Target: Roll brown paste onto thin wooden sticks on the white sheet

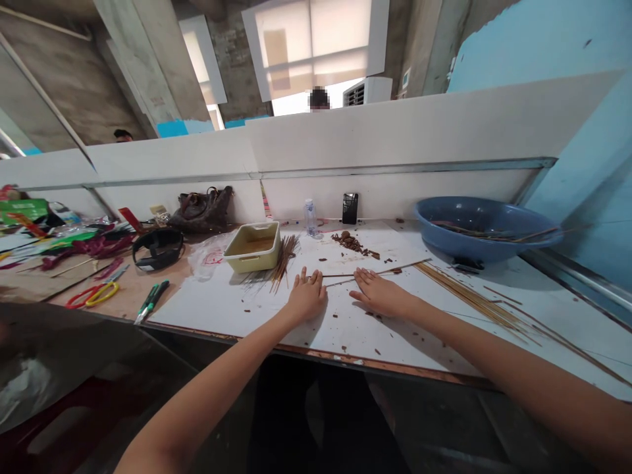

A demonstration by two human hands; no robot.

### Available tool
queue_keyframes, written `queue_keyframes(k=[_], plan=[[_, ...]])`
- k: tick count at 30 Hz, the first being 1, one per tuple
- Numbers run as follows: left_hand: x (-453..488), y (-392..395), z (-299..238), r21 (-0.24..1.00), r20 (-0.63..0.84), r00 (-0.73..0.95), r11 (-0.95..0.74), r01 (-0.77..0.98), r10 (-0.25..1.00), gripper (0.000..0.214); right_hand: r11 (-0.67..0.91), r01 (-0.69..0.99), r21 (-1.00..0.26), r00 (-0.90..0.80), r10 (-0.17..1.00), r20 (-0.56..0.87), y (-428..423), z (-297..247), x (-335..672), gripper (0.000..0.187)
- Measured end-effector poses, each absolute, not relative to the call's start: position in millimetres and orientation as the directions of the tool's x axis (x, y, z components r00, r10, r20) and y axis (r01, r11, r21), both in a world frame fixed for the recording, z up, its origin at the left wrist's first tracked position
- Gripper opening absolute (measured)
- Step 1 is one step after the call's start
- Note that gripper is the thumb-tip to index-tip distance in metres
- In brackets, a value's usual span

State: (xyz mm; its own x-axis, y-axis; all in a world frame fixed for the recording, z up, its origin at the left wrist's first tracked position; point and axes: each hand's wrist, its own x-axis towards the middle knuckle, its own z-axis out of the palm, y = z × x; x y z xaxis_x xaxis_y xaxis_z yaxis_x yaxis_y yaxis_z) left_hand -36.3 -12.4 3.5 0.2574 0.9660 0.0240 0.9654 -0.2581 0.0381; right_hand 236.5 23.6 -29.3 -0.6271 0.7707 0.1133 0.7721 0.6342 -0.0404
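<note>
My left hand (306, 296) and my right hand (380, 294) lie flat, palms down, on a white board (237, 316), with the fingers of both resting on or just beside a thin brown stick (375, 272). Neither hand is closed around anything. Left of my left hand lies a loose bundle of thin brown sticks (284, 263). Beyond my hands sits a heap of dark brown crumbly paste (350, 243). Longer thin sticks (474, 300) fan out to the right of my right hand. Small brown crumbs dot the board.
A cream tray (251, 247) stands beyond my left hand. A blue basin (484, 224) holding sticks sits at the back right. A water bottle (310, 218), a phone (350, 208), a handbag (202, 210), red-handled scissors (93, 296) and cluttered items stand around. A white partition (395, 158) backs the bench.
</note>
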Motion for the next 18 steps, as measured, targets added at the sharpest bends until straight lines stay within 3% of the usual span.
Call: queue_keyframes(k=[6,13,18], plan=[[-29,7,20,0.037,-0.016,0.204,-0.203,0.978,0.979,0.067,0.543,0.837,-0.058,-0.545,0.839,-0.008,48,-9,224,0.091],[-38,-19,1,0.041,0.073,0.222,-0.226,0.973,0.972,0.068,0.596,0.803,0.0,-0.594,0.8,0.087,23,-29,235,0.097],[-35,-2,14,0.05,0.023,0.201,-0.202,0.978,0.979,0.067,0.539,0.841,-0.04,-0.539,0.842,0.017,38,-14,228,0.086]])
